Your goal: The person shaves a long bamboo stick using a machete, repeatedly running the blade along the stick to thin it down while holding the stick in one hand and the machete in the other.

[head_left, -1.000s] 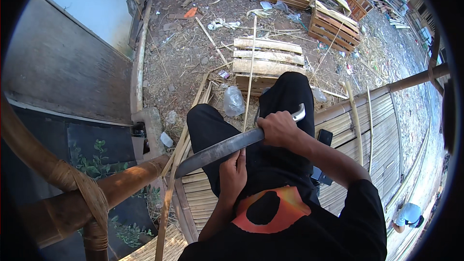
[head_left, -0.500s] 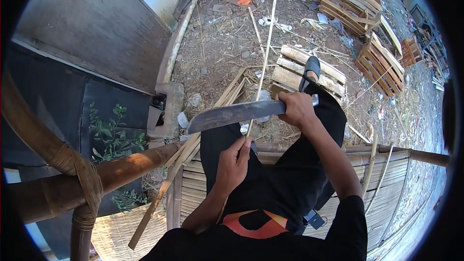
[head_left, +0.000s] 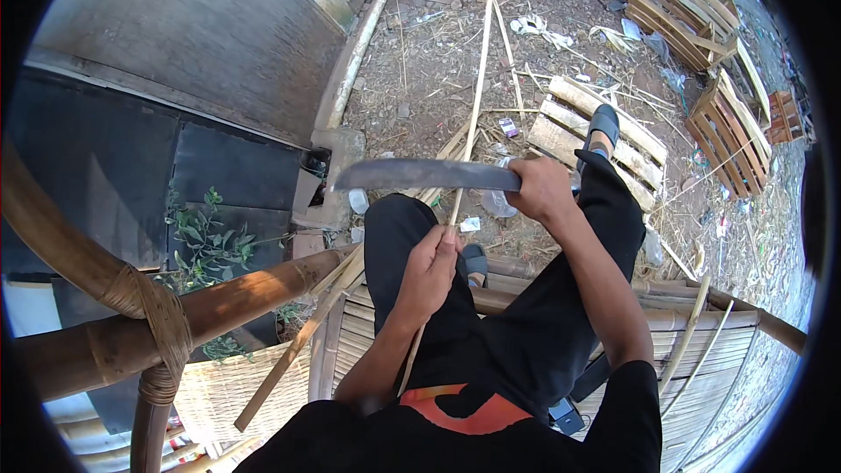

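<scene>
A long, thin pale bamboo strip [head_left: 478, 92] runs from near my lap away over the ground. My left hand [head_left: 427, 273] is closed around its near part, thumb on top, and a tail of the strip passes back under my forearm. In my right hand [head_left: 541, 190] is the handle of a machete, mostly hidden by my fingers. The broad dark machete blade [head_left: 420, 175] points left and lies nearly level across the strip, just beyond my left hand. Whether its edge touches the strip I cannot tell.
Bamboo poles [head_left: 245, 302] lashed together stand at my left, with split bamboo pieces [head_left: 293, 355] leaning there. I sit on a slatted bamboo bench [head_left: 701, 368]. My right foot rests on a wooden pallet [head_left: 552, 136]. Wooden crates [head_left: 731, 136] lie at the far right, amid scattered litter.
The machete blade has swung from a slant, tip low at left, to nearly level and farther from me. My left hand keeps its hold on the strip. The whole view has shifted slightly.
</scene>
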A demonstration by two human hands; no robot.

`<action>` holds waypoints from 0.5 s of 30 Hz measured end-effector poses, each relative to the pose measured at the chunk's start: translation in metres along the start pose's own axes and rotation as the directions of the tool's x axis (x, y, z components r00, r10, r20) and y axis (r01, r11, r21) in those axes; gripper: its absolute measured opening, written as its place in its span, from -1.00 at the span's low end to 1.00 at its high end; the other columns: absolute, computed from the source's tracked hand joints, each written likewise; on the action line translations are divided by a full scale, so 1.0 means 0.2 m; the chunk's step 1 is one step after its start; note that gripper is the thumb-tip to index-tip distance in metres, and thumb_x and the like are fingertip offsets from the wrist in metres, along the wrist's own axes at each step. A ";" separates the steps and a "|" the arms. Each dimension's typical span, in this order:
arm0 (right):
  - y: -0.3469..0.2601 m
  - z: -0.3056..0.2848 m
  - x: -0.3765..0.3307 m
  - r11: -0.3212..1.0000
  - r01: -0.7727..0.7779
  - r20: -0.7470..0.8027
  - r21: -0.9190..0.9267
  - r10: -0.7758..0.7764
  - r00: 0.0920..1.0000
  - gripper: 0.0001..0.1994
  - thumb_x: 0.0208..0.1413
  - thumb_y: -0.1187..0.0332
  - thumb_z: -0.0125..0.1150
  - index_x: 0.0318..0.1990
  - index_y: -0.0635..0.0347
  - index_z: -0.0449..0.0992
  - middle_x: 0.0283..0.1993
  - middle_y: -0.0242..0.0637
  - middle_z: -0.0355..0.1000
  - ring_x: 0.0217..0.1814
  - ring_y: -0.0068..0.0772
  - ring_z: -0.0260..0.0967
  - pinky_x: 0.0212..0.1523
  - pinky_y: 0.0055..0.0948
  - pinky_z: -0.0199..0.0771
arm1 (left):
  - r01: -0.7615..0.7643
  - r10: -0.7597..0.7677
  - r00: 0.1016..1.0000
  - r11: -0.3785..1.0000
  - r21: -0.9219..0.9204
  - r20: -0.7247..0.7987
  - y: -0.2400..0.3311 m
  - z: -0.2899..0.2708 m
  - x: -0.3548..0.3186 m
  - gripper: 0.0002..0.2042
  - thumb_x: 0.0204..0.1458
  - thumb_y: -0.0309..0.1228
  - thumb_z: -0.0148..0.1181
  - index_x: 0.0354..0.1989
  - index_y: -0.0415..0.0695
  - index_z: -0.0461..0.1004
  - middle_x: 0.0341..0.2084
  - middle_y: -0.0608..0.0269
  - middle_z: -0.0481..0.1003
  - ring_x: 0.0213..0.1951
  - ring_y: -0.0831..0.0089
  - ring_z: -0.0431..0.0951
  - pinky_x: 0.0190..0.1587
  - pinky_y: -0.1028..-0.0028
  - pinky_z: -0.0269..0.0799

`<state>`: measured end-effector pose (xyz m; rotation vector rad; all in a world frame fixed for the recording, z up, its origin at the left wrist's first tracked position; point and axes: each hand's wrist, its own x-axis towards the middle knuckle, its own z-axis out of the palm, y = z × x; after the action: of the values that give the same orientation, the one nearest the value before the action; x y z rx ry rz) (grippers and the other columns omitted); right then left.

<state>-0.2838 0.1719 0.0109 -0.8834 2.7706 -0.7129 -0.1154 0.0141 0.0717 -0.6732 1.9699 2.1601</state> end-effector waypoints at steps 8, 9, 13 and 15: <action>-0.20 0.14 -0.08 0.963 0.245 -0.087 0.112 -0.236 0.968 -0.79 -0.19 0.22 0.36 -0.42 0.07 0.52 -0.60 -0.13 0.46 -0.51 0.04 0.46 -0.41 -0.07 0.48 | 0.166 -0.159 0.986 0.967 -0.193 0.052 0.02 -0.07 -0.06 -0.74 0.37 -0.20 -0.19 -0.32 -0.08 0.24 -0.72 0.54 0.01 -0.75 0.77 -0.08 -0.73 0.65 -0.19; -0.20 0.14 -0.06 0.968 0.231 -0.100 0.095 -0.221 0.970 -0.80 -0.19 0.22 0.36 -0.43 0.07 0.52 -0.60 -0.13 0.46 -0.52 0.03 0.46 -0.42 -0.08 0.48 | 0.182 -0.178 0.983 0.968 -0.172 0.037 0.03 -0.07 -0.06 -0.74 0.37 -0.19 -0.19 -0.32 -0.07 0.24 -0.72 0.54 0.00 -0.75 0.77 -0.09 -0.73 0.65 -0.20; -0.13 0.19 0.06 0.992 0.093 -0.160 0.080 -0.080 0.984 -0.81 -0.19 0.24 0.35 -0.45 0.07 0.51 -0.62 -0.13 0.44 -0.53 0.02 0.46 -0.45 -0.10 0.47 | 0.139 -0.130 0.990 0.969 -0.206 0.057 0.03 -0.11 -0.09 -0.73 0.37 -0.16 -0.20 -0.33 -0.05 0.22 -0.72 0.55 -0.02 -0.75 0.77 -0.10 -0.73 0.65 -0.23; -0.12 0.19 0.10 0.987 0.096 -0.223 0.126 -0.066 0.973 -0.83 -0.18 0.25 0.34 -0.47 0.08 0.50 -0.63 -0.14 0.43 -0.54 0.02 0.45 -0.48 -0.11 0.46 | 0.166 -0.150 0.985 0.953 -0.253 0.081 0.04 -0.12 -0.10 -0.73 0.37 -0.16 -0.21 -0.33 -0.05 0.22 -0.72 0.55 -0.03 -0.76 0.77 -0.11 -0.74 0.65 -0.24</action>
<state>-0.2776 0.1295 -0.0106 -0.9483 2.8416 -1.0588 -0.0962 -0.0075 0.0865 -0.7631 1.5595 2.3291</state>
